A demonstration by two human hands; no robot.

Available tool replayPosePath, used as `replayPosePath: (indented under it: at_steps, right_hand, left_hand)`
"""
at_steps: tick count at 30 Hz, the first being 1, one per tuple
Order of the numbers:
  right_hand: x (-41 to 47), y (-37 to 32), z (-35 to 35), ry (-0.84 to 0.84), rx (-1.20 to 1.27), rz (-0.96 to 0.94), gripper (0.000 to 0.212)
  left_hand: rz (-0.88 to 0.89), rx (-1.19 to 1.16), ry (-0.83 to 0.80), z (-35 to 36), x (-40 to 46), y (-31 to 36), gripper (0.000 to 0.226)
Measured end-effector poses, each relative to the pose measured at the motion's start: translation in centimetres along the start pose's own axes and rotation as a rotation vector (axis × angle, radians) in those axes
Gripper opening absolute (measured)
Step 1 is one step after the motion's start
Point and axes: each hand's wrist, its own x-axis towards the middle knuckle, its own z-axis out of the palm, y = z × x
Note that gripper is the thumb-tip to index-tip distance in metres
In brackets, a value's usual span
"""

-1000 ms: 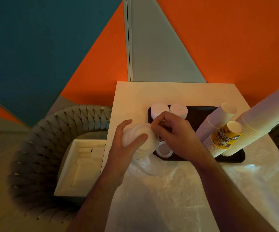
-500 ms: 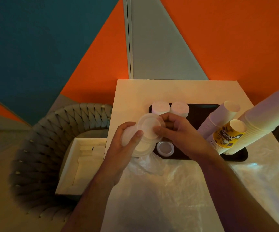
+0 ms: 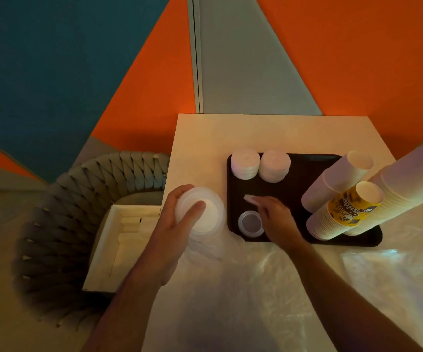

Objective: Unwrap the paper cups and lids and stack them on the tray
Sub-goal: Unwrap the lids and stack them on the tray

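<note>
Over tray (image 3: 291, 189), right hand (image 3: 276, 219) blurred, perhaps pinching lid (image 3: 249, 198).

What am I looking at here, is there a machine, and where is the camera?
No machine: these are a person's two bare hands, filmed by a wide-angle camera worn on the head, looking forward and down. That is why the arms come in from the bottom.

A pale table holds a black tray. On the tray stand two short stacks of white lids, one clear lid lying alone, and tall leaning stacks of paper cups, one printed yellow. Crumpled clear plastic wrap covers the near part of the table.

The left hand holds a stack of clear lids in its grip, thumb across the top, beside the tray's left edge. The right hand is over the tray pinching something pale, probably a single lid; it is blurred.

Left of the table sits a woven chair with a white box on it.
</note>
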Motion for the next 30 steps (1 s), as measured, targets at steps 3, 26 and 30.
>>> replayPosePath:
  at_steps: [3,26,30]
  right_hand:
    - [-0.7,1.7,2.0,-0.068,-0.137,-0.029,0.036]
    - [-1.2,2.5,3.8,-0.151,-0.360,-0.009,0.029]
    - [-1.4,1.0,2.9,-0.133,-0.391,0.023,0.027]
  left_hand:
    - [0.027,-0.009,0.028,-0.1,-0.2,0.2,0.040]
    - [0.034,-0.051,0.048,-0.2,-0.2,0.8,0.032]
    - [0.055,-0.021,0.040,-0.5,-0.2,0.4,0.032]
